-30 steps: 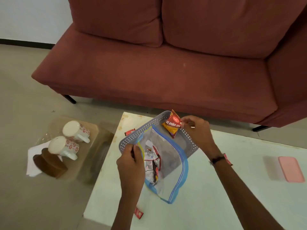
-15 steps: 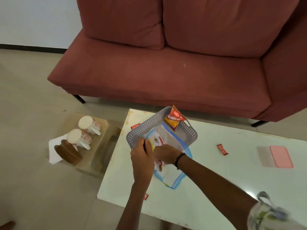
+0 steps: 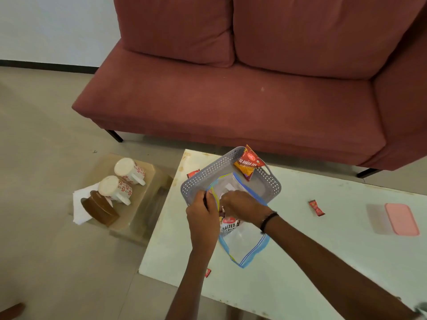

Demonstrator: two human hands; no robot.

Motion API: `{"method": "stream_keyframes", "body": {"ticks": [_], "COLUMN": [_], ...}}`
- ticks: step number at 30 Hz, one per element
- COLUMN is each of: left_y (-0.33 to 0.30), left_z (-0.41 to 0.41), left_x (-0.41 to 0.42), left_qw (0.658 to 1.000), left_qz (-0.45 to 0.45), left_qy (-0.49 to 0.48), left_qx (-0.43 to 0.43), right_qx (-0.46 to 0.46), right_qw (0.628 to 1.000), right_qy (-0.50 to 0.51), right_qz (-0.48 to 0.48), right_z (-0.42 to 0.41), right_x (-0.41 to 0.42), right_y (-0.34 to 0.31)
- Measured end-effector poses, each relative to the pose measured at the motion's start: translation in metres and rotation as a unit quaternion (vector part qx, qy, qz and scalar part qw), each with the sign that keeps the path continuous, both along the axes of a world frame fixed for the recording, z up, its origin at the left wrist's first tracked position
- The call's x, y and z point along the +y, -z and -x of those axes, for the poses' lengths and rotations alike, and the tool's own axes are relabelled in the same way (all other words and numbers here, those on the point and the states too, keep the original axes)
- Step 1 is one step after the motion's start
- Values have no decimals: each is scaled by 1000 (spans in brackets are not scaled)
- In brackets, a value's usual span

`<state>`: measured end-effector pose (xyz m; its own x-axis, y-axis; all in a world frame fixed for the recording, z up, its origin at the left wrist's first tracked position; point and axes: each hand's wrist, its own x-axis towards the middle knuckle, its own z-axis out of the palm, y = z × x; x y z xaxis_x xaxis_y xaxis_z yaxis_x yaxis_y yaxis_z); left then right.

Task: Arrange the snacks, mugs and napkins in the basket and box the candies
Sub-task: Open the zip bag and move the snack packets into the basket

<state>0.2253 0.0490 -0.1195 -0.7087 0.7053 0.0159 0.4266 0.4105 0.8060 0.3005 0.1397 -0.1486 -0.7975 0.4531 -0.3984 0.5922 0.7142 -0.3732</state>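
The left hand pinches the rim of the zip bag, and the right hand reaches inside with curled fingers, just above the salted peanuts packet, whose long side points toward the grey basket.

White table carries grey basket, red candies, pink box

Home living room: dark red fabric sofa against white wall, low white coffee table before it, tiled floor.
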Motion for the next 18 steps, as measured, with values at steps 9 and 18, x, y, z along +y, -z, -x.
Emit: {"method": "stream_keyframes", "body": {"ticks": [9,18], "left_y": [-6,-3], "left_z": [12,19], "left_x": [33,57], "left_qw": [996,993], "left_qz": [-2,-3], "left_qy": [-85,-115], "left_qx": [-26,-20], "right_qx": [187,319], "right_qw": [971,890], "right_qy": [144,325], "right_qz": [-16,16], "right_z": [-29,-65], "right_x": [41,95], "right_y": [-92,-130]}}
